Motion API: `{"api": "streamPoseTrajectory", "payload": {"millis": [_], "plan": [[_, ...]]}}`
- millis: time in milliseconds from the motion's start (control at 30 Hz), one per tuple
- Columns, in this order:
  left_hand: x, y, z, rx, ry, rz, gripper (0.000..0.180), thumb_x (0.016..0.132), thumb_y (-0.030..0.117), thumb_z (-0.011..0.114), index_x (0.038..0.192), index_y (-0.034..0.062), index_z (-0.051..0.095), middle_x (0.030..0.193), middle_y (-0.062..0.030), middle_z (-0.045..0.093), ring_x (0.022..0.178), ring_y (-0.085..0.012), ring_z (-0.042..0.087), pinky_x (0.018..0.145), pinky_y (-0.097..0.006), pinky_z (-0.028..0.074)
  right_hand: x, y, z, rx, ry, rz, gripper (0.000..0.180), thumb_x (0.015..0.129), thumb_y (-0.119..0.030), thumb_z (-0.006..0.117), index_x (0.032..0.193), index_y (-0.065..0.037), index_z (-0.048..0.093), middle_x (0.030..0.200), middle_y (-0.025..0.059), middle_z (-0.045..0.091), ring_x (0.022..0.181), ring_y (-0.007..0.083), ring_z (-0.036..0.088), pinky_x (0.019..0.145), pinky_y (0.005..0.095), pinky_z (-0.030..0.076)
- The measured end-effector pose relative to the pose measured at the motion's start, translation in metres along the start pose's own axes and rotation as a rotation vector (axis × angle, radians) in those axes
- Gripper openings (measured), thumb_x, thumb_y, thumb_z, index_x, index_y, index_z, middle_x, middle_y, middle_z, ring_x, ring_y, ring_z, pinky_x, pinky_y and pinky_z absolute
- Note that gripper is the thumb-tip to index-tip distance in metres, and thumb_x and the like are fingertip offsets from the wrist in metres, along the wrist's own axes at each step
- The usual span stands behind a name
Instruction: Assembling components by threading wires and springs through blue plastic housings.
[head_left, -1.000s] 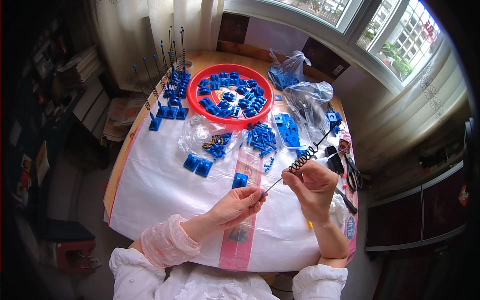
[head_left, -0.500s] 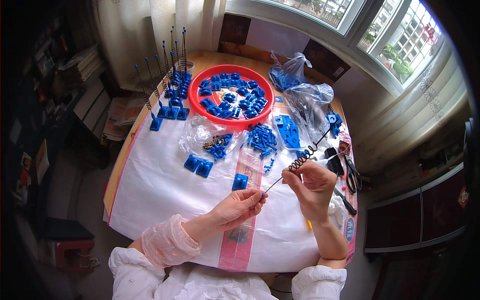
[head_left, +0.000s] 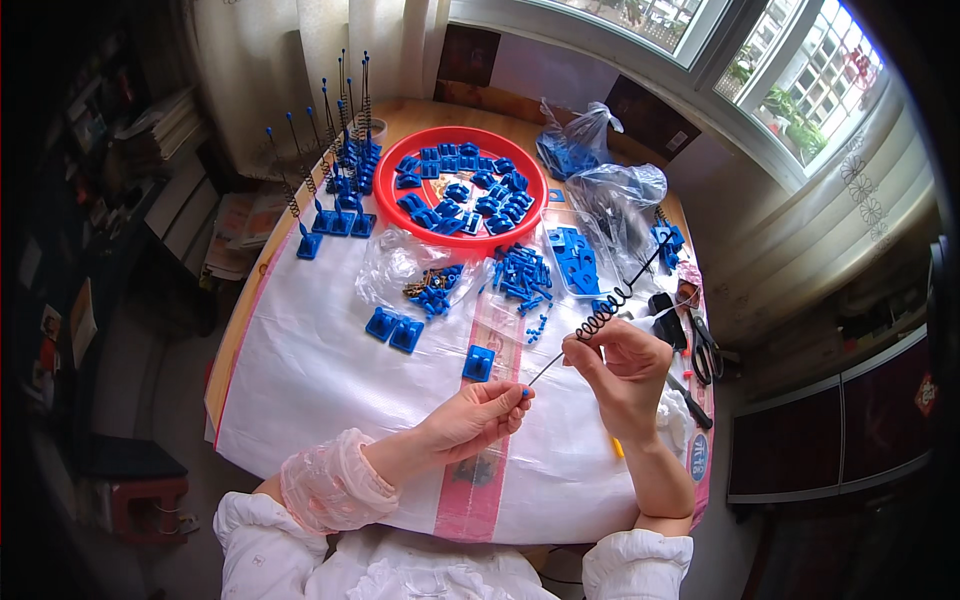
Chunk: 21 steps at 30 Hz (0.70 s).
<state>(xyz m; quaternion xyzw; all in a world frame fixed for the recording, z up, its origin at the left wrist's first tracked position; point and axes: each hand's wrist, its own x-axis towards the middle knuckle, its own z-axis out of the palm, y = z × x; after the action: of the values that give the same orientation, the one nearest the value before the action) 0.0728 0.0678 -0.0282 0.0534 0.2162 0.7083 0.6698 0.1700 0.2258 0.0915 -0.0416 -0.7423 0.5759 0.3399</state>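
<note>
Dim shelves with stacked papers (head_left: 170,125) fill the room's left side. A wooden table (head_left: 235,330) under a white plastic sheet (head_left: 320,370) carries upright spring-wrapped rods on blue bases (head_left: 335,190), then a red basin (head_left: 462,186) of blue plastic parts. The left hand (head_left: 478,415) pinches the blue tip of a thin rod (head_left: 600,315) — its coiled black spring sits midway — while the right hand (head_left: 620,365) grips the rod by the spring's lower end. Clear bags (head_left: 610,195), scissors (head_left: 705,345) and bright windows (head_left: 800,70) lie rightward.
</note>
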Motion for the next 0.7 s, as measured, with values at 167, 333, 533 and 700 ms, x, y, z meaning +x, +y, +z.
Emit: {"api": "streamPoseTrajectory", "payload": {"millis": [167,333,533,700], "plan": [[0.0,0.0024,0.002,-0.018,-0.016,0.001,0.02,0.102,0.021,0.063,0.112,0.0038,0.069,0.102,-0.0012,0.065,0.088,-0.0073,0.06,0.084,-0.02,0.053,-0.0008,0.0008,-0.0016,0.003,0.014,0.002,0.011,0.083,0.009,0.078,0.081,0.004,0.069,0.072,0.0032,0.064,0.065,0.0074,0.051,0.06,0.0235,0.039],[0.0,-0.0034,0.0016,-0.013,-0.007,-0.011,0.02,0.102,0.02,0.062,0.111,0.0032,0.068,0.102,-0.0015,0.065,0.088,-0.0074,0.06,0.083,-0.019,0.053,-0.0006,0.0002,-0.0015,0.001,0.019,0.0,0.011,0.083,0.009,0.078,0.081,0.004,0.068,0.073,0.0031,0.063,0.065,0.0073,0.051,0.06,0.0236,0.039],[0.0007,0.0013,-0.0018,-0.054,-0.015,0.0,0.021,0.102,0.018,0.063,0.115,0.0018,0.068,0.102,-0.0036,0.066,0.088,-0.0081,0.063,0.081,-0.019,0.056,-0.0006,0.001,-0.001,0.016,0.019,-0.003,0.011,0.082,0.01,0.078,0.081,0.004,0.068,0.072,0.0029,0.063,0.065,0.0074,0.051,0.06,0.0237,0.039],[0.0006,0.0013,-0.0022,-0.075,-0.027,-0.001,0.021,0.102,0.019,0.062,0.114,0.0014,0.068,0.102,-0.0037,0.066,0.088,-0.0084,0.062,0.081,-0.019,0.056,-0.0002,0.0006,-0.0001,0.01,0.01,0.003,0.011,0.082,0.009,0.078,0.08,0.004,0.068,0.071,0.0028,0.063,0.064,0.0074,0.051,0.06,0.0237,0.039]]}}
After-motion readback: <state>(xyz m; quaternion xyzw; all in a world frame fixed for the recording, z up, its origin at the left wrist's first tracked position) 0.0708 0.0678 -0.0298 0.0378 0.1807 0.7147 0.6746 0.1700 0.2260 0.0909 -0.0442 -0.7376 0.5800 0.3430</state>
